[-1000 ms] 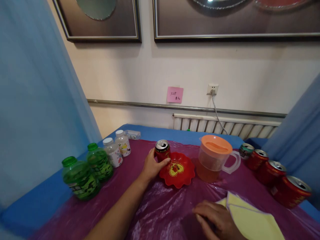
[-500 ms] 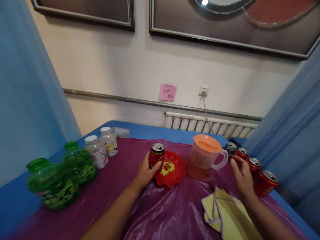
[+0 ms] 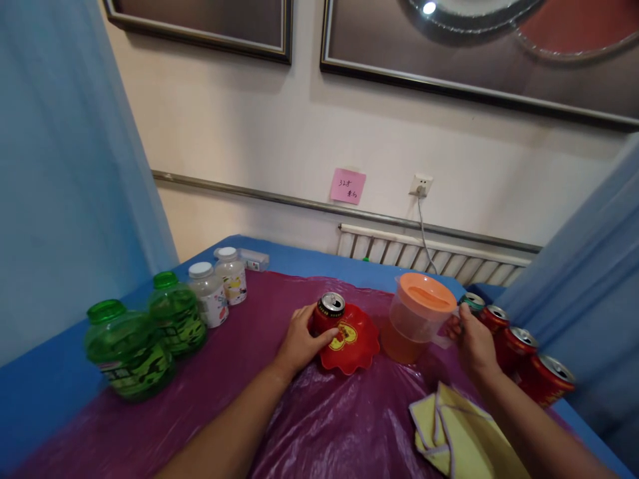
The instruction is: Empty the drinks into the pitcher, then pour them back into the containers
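My left hand is wrapped round an opened red drink can with a black rim band. The can is held upright at the left side of a red scalloped plate with a yellow design. Right of the plate, a clear plastic pitcher with an orange lid holds amber liquid in its lower part. The fingers of my right hand curl round the pitcher's handle, which they partly hide. A folded yellow cloth lies below my right wrist.
Several opened cans line the table's right edge, close to my right hand. Two green jars, two clear white-capped jars and a clear plastic box stand at left. Purple plastic sheeting covers the blue tabletop.
My right hand has closed from an open pose beside the pitcher onto its handle. The left hand still holds the can, now slightly lower against the plate. The view has shifted left.
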Motion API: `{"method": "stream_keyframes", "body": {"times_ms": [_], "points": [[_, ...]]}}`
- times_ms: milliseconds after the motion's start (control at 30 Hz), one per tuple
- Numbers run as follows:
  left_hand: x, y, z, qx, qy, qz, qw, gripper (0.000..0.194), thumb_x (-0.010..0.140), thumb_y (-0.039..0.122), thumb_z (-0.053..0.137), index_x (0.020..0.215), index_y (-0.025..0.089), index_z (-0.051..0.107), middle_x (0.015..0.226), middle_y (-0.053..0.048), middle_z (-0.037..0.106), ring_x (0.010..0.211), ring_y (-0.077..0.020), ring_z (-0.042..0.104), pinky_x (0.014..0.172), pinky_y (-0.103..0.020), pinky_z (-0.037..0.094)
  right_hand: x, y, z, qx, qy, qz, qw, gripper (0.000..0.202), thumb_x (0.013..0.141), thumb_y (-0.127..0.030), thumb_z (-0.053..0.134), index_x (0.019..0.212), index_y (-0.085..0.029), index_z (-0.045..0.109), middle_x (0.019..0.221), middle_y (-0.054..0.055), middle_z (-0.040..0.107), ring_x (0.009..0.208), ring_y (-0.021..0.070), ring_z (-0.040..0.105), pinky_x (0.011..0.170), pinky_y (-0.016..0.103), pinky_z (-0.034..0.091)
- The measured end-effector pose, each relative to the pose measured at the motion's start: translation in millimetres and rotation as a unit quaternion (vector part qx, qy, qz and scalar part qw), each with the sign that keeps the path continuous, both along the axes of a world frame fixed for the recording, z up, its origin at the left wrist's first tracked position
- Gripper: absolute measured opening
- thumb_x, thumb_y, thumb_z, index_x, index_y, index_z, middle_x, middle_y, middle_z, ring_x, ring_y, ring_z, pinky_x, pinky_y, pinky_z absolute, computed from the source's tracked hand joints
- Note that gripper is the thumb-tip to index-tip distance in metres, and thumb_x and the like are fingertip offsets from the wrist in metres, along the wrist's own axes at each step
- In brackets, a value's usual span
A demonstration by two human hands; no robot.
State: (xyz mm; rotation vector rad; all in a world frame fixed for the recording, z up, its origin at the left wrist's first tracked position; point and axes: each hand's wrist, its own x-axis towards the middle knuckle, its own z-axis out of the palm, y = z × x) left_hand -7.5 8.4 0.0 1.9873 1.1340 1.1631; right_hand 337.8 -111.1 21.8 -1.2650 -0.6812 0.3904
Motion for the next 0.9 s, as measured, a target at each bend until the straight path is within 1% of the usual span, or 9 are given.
{"method": "stream_keyframes", "body": {"times_ms": [100,133,200,333,400,500,667,800,900], "points": [[0.7,-0.2,-0.3,0.003,0.008,0.002,1.0,0.061,0.068,0.043,0.083,0.123,0.022,0.066,0.12,-0.01,0.071,0.114,-0.0328,0.061,0.102,-0.045,0.046,-2.6,6.8,6.0,0.007,0.095,0.02,0.995,0.05,0.07,-0.059,0.076,0.063,-0.023,0.042,0.051,-0.01,0.035,0.044,0.0072,0.032,0.043,0.022,0.031],[1.0,0.1,-1.4,0.004,0.005,-0.003,1.0,0.061,0.068,0.042,0.083,0.123,0.022,0.067,0.12,-0.011,0.071,0.113,-0.0328,0.062,0.101,-0.045,0.047,-4.3,8.9,8.8,0.006,0.11,0.017,0.994,0.05,0.069,-0.057,0.078,0.063,-0.023,0.042,0.051,-0.011,0.035,0.044,0.0069,0.032,0.043,0.021,0.031],[1.5,0.6,-3.9,0.001,-0.002,-0.01,1.0,0.063,0.067,0.042,0.083,0.124,0.022,0.066,0.122,-0.011,0.071,0.113,-0.0329,0.062,0.101,-0.045,0.047,-8.1,12.6,15.1,0.0,0.107,0.006,0.994,0.049,0.069,-0.056,0.078,0.063,-0.023,0.042,0.05,-0.01,0.037,0.044,0.0071,0.034,0.043,0.022,0.033],[1.4,-1.1,-4.8,-0.013,0.023,-0.006,1.0,0.071,0.069,0.044,0.081,0.132,0.021,0.059,0.129,-0.011,0.068,0.118,-0.033,0.062,0.104,-0.046,0.045,-11.3,17.4,28.3,-0.012,0.078,0.009,0.997,0.05,0.066,-0.055,0.081,0.061,-0.022,0.044,0.05,-0.009,0.04,0.043,0.0075,0.037,0.043,0.022,0.035],[0.9,-3.5,-2.4,-0.009,0.042,-0.005,0.999,0.068,0.071,0.045,0.079,0.132,0.021,0.059,0.128,-0.011,0.069,0.117,-0.0327,0.062,0.103,-0.046,0.045,-8.4,18.7,35.2,-0.018,0.061,0.019,0.998,0.051,0.065,-0.055,0.082,0.06,-0.022,0.044,0.049,-0.009,0.039,0.042,0.0072,0.036,0.041,0.023,0.033],[0.7,-6.8,0.9,0.001,0.065,-0.007,0.998,0.063,0.073,0.046,0.078,0.128,0.022,0.061,0.125,-0.009,0.071,0.114,-0.0326,0.063,0.101,-0.045,0.045,0.1,19.6,48.3,-0.025,0.018,0.039,0.999,0.052,0.067,-0.056,0.082,0.058,-0.022,0.044,0.048,-0.009,0.036,0.042,0.0068,0.031,0.04,0.023,0.028],[2.1,-7.8,-0.3,0.028,0.094,-0.028,0.995,0.064,0.073,0.048,0.079,0.129,0.023,0.061,0.127,-0.009,0.07,0.117,-0.0325,0.062,0.106,-0.047,0.04,7.2,16.6,81.8,-0.051,-0.066,0.064,0.994,0.051,0.073,-0.059,0.078,0.056,-0.023,0.045,0.048,-0.008,0.034,0.044,0.0087,0.029,0.041,0.026,0.028],[1.6,-8.2,1.1,0.039,0.103,-0.023,0.994,0.062,0.072,0.051,0.079,0.125,0.023,0.063,0.124,-0.009,0.071,0.115,-0.0322,0.062,0.104,-0.046,0.041,0.6,12.5,110.6,-0.07,-0.124,0.079,0.987,0.053,0.074,-0.059,0.077,0.054,-0.023,0.043,0.049,-0.007,0.032,0.045,0.0089,0.028,0.041,0.025,0.024],[0.6,-10.1,4.9,0.043,0.115,-0.015,0.992,0.063,0.072,0.053,0.08,0.125,0.022,0.064,0.119,-0.009,0.071,0.114,-0.0325,0.061,0.103,-0.047,0.04,-6.1,11.7,126.0,-0.085,-0.166,0.102,0.977,0.057,0.074,-0.062,0.075,0.053,-0.023,0.04,0.05,-0.007,0.03,0.045,0.008,0.026,0.041,0.025,0.021]]}}
